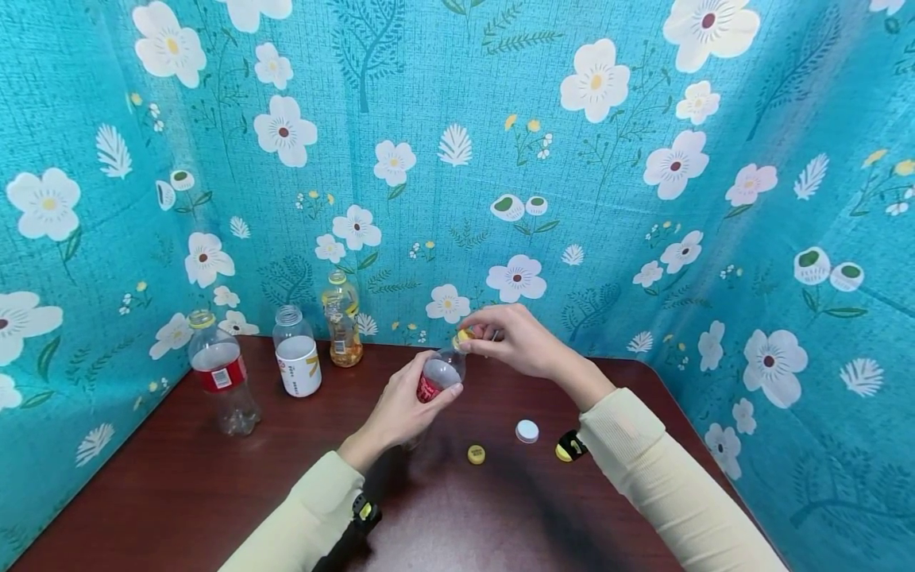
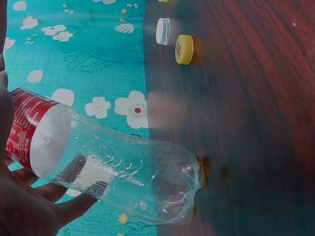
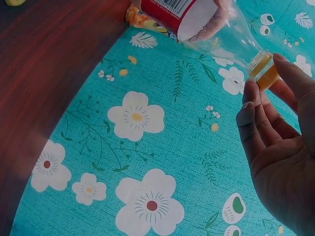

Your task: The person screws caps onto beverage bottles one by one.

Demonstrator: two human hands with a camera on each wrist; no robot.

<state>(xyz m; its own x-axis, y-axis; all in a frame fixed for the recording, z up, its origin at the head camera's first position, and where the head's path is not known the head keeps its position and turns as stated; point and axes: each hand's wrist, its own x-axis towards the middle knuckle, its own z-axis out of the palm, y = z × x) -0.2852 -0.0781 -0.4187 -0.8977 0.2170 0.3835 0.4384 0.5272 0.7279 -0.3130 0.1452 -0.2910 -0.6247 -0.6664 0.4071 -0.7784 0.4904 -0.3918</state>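
A clear plastic bottle [image 2: 133,167] with a red label is gripped round its middle by my left hand [image 1: 402,401]. It leans over the table, and its interior looks empty. At the bottle's mouth my right hand [image 1: 516,340] pinches a yellow cap [image 3: 268,76] between thumb and fingers. In the right wrist view the cap sits right at the threaded neck. On the table below the hands lie a loose yellow cap [image 1: 476,454] and a white cap [image 1: 527,431], both also in the left wrist view.
At the back left stand three uncapped bottles: a red-labelled clear one [image 1: 221,373], a white-labelled one [image 1: 299,357] and a small one with orange patterning [image 1: 343,322]. A flowered turquoise curtain [image 1: 443,206] encloses the dark wooden table [image 1: 143,477] on the back and sides.
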